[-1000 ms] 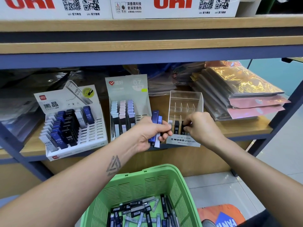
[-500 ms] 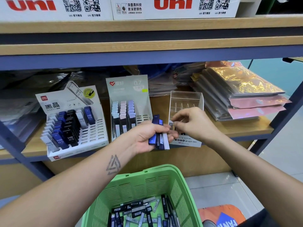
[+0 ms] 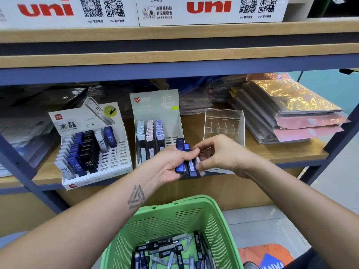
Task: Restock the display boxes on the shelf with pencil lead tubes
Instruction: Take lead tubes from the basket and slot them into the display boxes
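Left hand (image 3: 171, 164) grips lead tubes (image 3: 185, 162); boxes (image 3: 209, 8) read "uni".

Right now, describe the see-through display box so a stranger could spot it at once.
On the lower wooden shelf, three display boxes stand in a row. The clear plastic display box is the rightmost, beside the stacked foil packets. Unlike its printed cardboard neighbours, it is transparent.
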Demonstrator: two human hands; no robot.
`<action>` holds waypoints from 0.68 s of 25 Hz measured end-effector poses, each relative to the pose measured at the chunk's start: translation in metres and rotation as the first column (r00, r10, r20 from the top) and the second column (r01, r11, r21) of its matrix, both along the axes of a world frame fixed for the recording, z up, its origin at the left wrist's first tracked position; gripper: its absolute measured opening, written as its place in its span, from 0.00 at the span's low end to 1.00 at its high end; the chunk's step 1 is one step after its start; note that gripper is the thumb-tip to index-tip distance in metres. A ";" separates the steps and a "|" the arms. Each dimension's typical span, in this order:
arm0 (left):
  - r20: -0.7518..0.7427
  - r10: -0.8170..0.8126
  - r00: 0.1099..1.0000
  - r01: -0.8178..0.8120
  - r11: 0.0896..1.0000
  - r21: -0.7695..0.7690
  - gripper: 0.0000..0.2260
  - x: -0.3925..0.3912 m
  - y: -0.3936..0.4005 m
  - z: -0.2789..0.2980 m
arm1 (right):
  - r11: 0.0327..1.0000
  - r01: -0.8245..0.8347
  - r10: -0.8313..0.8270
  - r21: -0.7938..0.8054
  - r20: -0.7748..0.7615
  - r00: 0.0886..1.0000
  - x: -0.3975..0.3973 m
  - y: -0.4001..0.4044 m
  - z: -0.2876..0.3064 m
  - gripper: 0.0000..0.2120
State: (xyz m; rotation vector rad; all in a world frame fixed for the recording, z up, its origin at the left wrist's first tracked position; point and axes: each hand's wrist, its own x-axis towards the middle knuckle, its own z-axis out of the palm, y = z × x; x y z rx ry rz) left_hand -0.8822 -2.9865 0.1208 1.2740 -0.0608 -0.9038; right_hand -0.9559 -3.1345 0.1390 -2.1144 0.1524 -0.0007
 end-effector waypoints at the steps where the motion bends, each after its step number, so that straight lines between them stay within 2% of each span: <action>1: -0.005 -0.001 1.000 0.001 1.000 -0.015 0.08 0.001 0.000 0.000 | 0.999 0.026 -0.025 0.043 -0.015 1.000 0.000 -0.003 0.001 0.20; 6: 0.002 -0.031 1.000 0.031 0.999 -0.043 0.06 0.005 -0.002 -0.002 | 0.986 0.087 -0.084 0.139 -0.027 0.996 -0.004 -0.010 -0.001 0.22; 10: 0.001 -0.027 1.000 0.027 0.998 -0.061 0.06 0.006 -0.004 -0.002 | 0.963 0.183 -0.199 0.200 0.059 0.978 -0.003 -0.015 -0.001 0.16; 14: 0.065 -0.097 0.993 0.100 0.994 -0.046 0.08 -0.001 -0.005 0.000 | 0.950 0.264 -0.289 0.168 0.143 0.947 -0.003 -0.024 0.003 0.12; 17: 0.148 -0.080 0.986 0.088 0.995 -0.047 0.09 -0.005 -0.010 0.003 | 0.957 0.239 -0.264 0.164 0.154 0.952 -0.007 -0.033 0.011 0.10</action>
